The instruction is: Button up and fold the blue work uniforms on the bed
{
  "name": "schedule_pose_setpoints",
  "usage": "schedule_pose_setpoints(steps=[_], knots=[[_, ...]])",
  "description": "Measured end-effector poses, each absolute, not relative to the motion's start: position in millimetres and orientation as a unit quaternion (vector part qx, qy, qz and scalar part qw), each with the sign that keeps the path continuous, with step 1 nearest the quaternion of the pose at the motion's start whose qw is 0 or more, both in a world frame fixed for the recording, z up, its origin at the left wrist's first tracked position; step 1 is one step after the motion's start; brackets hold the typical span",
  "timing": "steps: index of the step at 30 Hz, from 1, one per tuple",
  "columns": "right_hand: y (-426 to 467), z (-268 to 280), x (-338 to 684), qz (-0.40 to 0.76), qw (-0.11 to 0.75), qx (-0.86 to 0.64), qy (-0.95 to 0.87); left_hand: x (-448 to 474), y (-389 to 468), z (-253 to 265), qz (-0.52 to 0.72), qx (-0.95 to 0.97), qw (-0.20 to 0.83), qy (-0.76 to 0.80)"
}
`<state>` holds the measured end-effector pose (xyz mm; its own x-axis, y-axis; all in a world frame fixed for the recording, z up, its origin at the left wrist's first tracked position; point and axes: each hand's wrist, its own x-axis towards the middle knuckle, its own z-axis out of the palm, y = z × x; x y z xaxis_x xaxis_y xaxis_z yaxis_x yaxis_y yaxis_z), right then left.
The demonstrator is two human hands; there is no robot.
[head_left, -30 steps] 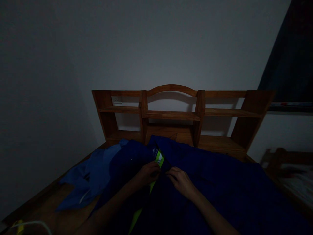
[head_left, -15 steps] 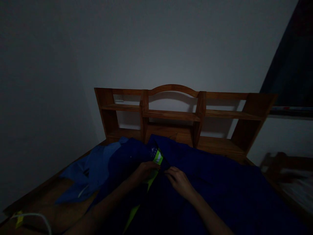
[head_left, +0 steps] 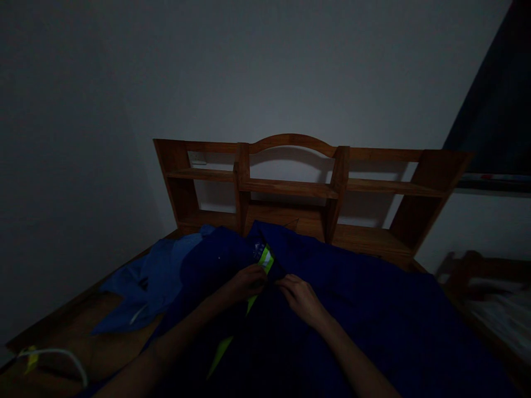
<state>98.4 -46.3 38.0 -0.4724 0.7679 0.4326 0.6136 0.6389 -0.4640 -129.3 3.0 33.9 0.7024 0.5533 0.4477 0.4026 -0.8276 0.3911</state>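
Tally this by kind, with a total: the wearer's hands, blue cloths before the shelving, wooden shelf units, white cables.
Hands: 2 (left hand, right hand)
Blue cloths: 2 (dark garment, lighter cloth)
Wooden shelf unit: 1
White cable: 1
Total: 6

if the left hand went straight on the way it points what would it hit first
The left hand would most likely meet the dark blue cloth first, with the right hand close beside that line; depth is unclear here.

hands (head_left: 251, 282) (head_left: 302, 300): 2 | dark-blue garment (head_left: 352, 298): 1 | light-blue garment (head_left: 160, 273): 1 | wooden headboard (head_left: 286, 189): 1 | cord (head_left: 62, 350): 1
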Motion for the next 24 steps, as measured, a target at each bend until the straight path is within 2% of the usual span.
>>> schedule_pose_setpoints(steps=[11, 24], knots=[[-47.1, 37.9, 99.2, 0.117, 0.311, -0.408, -0.851, -126.0, -2.3, 38.0, 0.298, 0.904, 0.088, 0.294], [-44.1, 34.4, 96.5, 0.057, 0.3, -0.505, -0.807, -126.7, -2.9, 40.9, 0.246, 0.928, 0.127, 0.249]])
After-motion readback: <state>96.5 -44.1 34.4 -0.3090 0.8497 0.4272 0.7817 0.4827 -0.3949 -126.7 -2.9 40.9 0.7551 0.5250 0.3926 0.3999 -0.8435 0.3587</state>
